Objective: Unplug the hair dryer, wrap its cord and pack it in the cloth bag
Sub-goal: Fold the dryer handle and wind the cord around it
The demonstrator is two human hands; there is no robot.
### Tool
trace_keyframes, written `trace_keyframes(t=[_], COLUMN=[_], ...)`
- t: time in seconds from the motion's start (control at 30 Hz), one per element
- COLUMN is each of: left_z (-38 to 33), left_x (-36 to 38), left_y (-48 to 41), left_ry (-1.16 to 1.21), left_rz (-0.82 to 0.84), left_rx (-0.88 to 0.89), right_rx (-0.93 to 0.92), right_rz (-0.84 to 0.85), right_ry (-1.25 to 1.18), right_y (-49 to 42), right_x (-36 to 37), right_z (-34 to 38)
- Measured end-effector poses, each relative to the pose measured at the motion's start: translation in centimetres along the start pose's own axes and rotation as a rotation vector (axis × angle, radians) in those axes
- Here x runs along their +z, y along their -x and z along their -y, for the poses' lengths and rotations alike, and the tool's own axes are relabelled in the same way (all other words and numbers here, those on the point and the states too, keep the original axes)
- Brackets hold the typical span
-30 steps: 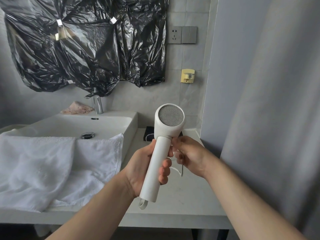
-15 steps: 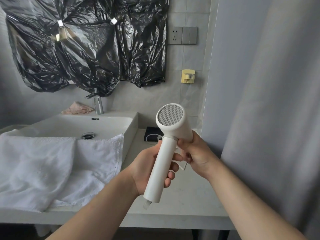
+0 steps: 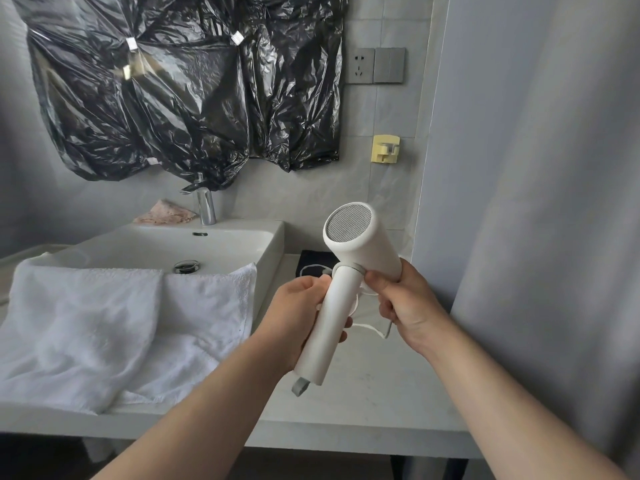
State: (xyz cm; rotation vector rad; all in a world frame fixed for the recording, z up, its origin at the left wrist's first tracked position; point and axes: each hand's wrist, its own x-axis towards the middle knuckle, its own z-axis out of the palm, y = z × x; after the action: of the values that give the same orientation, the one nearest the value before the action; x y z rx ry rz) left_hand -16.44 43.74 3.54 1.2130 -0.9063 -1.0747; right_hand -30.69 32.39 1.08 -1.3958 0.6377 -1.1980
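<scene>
Mid frame, the left hand (image 3: pixel 298 315) curls its fingers round the hair dryer (image 3: pixel 367 244) handle; the right hand (image 3: pixel 406 303) grips its head. It is above the counter (image 3: pixel 381 393), with the sink (image 3: pixel 274 239) edge at left and the wall (image 3: pixel 519 202) close at right.

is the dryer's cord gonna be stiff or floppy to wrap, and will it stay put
Probably floppy: the cord droops in a slack loop by the right hand. It likely bends easily, since it curves close round the hair dryer handle. It may spring loose if released; nothing visible fastens it.
</scene>
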Motion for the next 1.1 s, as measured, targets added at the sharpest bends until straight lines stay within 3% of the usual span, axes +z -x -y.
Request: trace_keyframes(t=[0.13,0.37,0.67,0.77,1.0,1.1], left_z=[-0.1,-0.9,-0.1,-0.1,-0.1,0.2], left_x=[0.0,-0.8,0.0,0.4,0.4,0.2], left_y=[0.1,-0.5,0.0,0.5,0.4,0.3], left_ry=[-0.042,0.026,-0.153,-0.382,-0.681,-0.606], left_rz=[-0.004,0.04,-0.127,-0.131,-0.155,-0.144], left_rx=[0.022,-0.157,0.184,0.278,0.302,0.286], right_rx=[-0.023,-0.079,-0.194,-0.221,-0.246,-0.227], right_rz=[-0.007,0.002,-0.016,-0.067,-0.159,-0.171], right_ry=[0.028,0.038,0.03,0.048,0.167,0.221], right_y=[0.2,0.8,1.1,0.9,0.9,0.9], right_x=[0.2,0.4,0.9,0.8,0.4,0.5], right_z=[0.1,0.5,1.0,0.9,0.3,0.8])
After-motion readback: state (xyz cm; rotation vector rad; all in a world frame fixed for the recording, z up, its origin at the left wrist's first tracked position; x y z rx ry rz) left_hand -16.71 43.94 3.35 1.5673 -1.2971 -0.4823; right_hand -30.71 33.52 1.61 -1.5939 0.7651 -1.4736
